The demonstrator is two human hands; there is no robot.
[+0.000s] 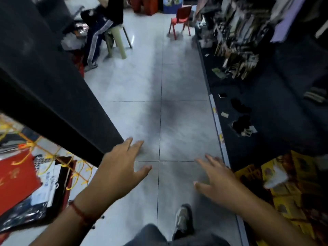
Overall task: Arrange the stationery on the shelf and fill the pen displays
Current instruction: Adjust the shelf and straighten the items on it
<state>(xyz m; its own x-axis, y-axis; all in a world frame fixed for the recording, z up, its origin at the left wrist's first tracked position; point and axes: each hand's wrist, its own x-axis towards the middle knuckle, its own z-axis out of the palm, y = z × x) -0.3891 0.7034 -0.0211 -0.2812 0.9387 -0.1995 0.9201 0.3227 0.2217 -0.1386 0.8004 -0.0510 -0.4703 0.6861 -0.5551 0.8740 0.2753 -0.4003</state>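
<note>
I stand in a shop aisle over grey floor tiles [177, 121]. My left hand [122, 167] is stretched forward with its fingers spread and holds nothing; it hovers beside the corner of a dark shelf [53, 96] on the left. My right hand [216, 176] is also held out flat, fingers apart and empty, close to the edge of the dark shelf [266, 107] on the right. That right shelf carries hanging stationery packs [236, 55], blurred, and a few small loose items [243, 125]. No pen display is plainly visible.
Yellow boxes [287, 189] are stacked at the lower right. Red and white bags with yellow cords [35, 176] lie at the lower left. A seated person [99, 31] on a stool and a red chair [181, 20] are at the far end of the aisle. My shoe [182, 219] is below.
</note>
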